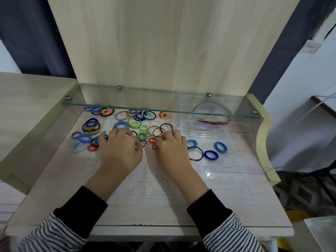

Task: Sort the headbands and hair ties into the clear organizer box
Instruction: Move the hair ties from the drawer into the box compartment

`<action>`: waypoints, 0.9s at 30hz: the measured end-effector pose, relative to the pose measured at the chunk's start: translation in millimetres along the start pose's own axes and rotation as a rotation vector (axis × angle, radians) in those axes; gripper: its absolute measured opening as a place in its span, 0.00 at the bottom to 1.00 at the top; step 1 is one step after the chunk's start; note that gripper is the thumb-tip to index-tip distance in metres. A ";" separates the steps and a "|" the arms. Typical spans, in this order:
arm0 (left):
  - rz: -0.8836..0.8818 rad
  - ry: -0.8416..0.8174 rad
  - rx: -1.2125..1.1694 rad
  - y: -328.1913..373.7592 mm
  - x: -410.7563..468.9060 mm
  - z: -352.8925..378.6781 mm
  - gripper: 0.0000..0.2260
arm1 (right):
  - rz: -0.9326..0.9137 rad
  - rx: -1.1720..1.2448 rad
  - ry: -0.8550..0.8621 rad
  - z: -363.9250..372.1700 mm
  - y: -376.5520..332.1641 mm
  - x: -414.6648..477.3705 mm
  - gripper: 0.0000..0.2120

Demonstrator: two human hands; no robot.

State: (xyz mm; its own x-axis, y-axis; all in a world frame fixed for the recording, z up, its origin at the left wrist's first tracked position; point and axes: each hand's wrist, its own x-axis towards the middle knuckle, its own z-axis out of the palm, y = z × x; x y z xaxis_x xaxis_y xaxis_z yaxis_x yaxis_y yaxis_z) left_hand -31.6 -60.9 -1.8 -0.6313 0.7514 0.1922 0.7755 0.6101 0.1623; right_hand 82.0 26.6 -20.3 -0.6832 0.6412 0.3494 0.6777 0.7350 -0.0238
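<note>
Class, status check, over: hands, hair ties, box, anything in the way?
Left hand, right hand on loose hair ties, grips unclear. Organizer box holds four ties, headbands behind. Glass shelf overhangs its far end.

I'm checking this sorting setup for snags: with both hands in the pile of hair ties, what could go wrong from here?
The hair ties overlap in the pile, so lifting one may drag neighbours along. The glass shelf overhangs the far ties and the organizer box; the left hand or right hand could knock its edge reaching back. The box's clear walls are hard to see, so a tie might land outside.
</note>
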 end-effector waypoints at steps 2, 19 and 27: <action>-0.013 -0.035 -0.004 4.0 2.3 -12.7 0.08 | -0.016 0.092 -0.074 -10.1 10.7 1.2 0.08; 0.358 -0.248 -0.551 102.0 23.3 -3.2 0.06 | 0.315 0.422 -0.272 -66.4 161.3 -24.2 0.08; 0.511 -0.026 -0.322 141.0 23.0 24.4 0.05 | 0.481 0.311 -0.366 -68.3 191.9 -43.7 0.03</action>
State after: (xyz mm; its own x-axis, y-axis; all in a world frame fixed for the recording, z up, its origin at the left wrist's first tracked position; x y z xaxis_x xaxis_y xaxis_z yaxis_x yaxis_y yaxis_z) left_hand 63.4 48.6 1.9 -0.1760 0.9376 0.2999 0.9374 0.0667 0.3418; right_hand 260.5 124.5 23.9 -0.4105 0.9057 -0.1055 0.8567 0.3433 -0.3850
